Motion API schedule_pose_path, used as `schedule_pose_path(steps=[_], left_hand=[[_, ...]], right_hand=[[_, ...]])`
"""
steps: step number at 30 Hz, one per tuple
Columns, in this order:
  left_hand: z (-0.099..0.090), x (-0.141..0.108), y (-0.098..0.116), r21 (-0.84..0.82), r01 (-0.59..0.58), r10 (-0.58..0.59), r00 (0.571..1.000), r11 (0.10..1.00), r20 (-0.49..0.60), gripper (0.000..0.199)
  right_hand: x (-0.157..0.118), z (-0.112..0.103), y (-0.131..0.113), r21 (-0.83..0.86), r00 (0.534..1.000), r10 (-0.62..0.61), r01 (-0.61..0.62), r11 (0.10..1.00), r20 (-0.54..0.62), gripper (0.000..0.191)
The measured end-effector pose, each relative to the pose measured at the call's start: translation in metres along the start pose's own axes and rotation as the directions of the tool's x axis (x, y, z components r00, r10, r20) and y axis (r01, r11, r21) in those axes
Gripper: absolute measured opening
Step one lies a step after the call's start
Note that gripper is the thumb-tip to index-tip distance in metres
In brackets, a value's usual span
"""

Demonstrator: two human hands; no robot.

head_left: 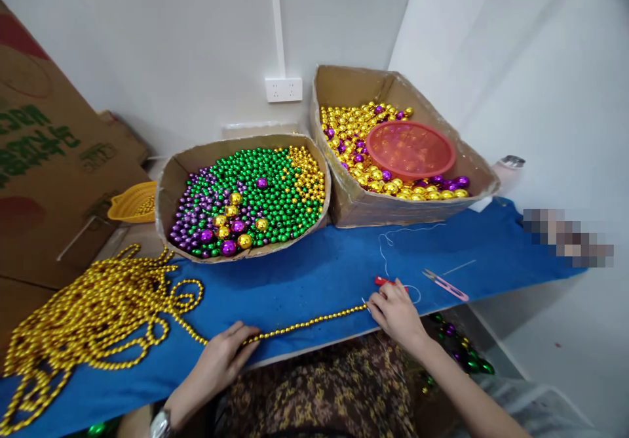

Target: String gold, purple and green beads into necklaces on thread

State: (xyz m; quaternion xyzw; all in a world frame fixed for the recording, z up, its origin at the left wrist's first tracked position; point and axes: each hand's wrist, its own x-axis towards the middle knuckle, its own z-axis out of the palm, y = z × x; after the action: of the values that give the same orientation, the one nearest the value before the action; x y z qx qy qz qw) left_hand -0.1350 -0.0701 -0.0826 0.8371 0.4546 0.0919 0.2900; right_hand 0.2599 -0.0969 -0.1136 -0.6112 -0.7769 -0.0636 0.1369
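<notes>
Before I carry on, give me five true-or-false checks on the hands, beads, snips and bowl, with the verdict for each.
1. A gold bead strand runs between the left hand and the right hand. True.
2. The snips are in the right hand. False: the snips lie on the blue cloth.
3. The red bowl sits inside a cardboard box. True.
4. The left wrist is bare. False: it wears a watch.
5. The looped bead pile lies to the left of the left hand. True.

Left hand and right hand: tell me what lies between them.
In the head view, a gold bead strand runs from the left hand to the right hand, over blue cloth.
</notes>
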Motion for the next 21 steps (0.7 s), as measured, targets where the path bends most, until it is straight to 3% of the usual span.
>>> schedule_pose_path(steps=[8,14,21], left_hand=[[0.001,0.0,-0.002,-0.079,-0.005,0.006,1.0,0.997,0.013,0.019],[-0.003,-0.002,-0.001,-0.086,0.058,-0.058,0.998,0.995,0.001,0.016],[-0.008,-0.008,-0.007,-0.097,0.108,-0.109,0.994,0.99,-0.015,0.009]], right_hand=[[0.0,0.0,0.003,-0.012,1.0,-0.004,0.004,1.0,0.015,0.031],[-0.002,0.0,0.008,0.033,0.999,-0.051,0.051,0.998,0.01,0.032],[-0.006,0.017,0.021,0.036,0.991,-0.127,0.128,0.991,-0.03,0.036]])
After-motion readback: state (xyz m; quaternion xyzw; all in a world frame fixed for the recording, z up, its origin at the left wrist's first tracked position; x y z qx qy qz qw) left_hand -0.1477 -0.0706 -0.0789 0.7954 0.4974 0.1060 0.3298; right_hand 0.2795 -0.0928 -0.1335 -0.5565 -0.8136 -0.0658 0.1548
